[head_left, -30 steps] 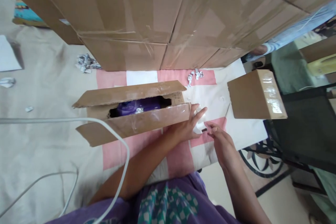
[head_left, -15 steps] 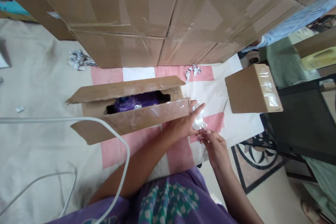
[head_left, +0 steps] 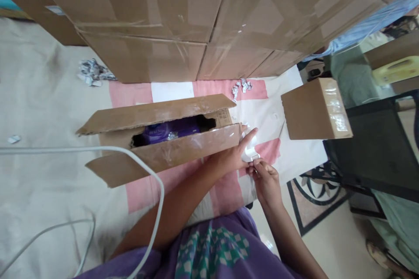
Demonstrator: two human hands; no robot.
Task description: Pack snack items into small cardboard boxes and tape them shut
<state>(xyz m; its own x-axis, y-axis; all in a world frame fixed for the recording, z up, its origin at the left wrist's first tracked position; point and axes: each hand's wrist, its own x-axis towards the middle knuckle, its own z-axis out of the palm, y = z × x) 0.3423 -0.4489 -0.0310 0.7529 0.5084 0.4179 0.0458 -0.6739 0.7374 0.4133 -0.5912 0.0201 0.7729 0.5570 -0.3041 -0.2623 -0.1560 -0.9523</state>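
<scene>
While left fingers [head_left: 250,136] hold the white object [head_left: 250,153], long axis pointing bodyward, right fingers [head_left: 261,167] pinch its near end.

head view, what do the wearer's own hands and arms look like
Left hand and right hand are bare, without gloves; no watch or bracelet shows. Both forearms are uncovered. The purple garment has a green-and-white checked print.

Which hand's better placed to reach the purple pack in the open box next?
Probably your left hand: it's beside the open box, nearer the purple pack, though around the white piece. Your right hand is farther, at the piece's edge.
</scene>
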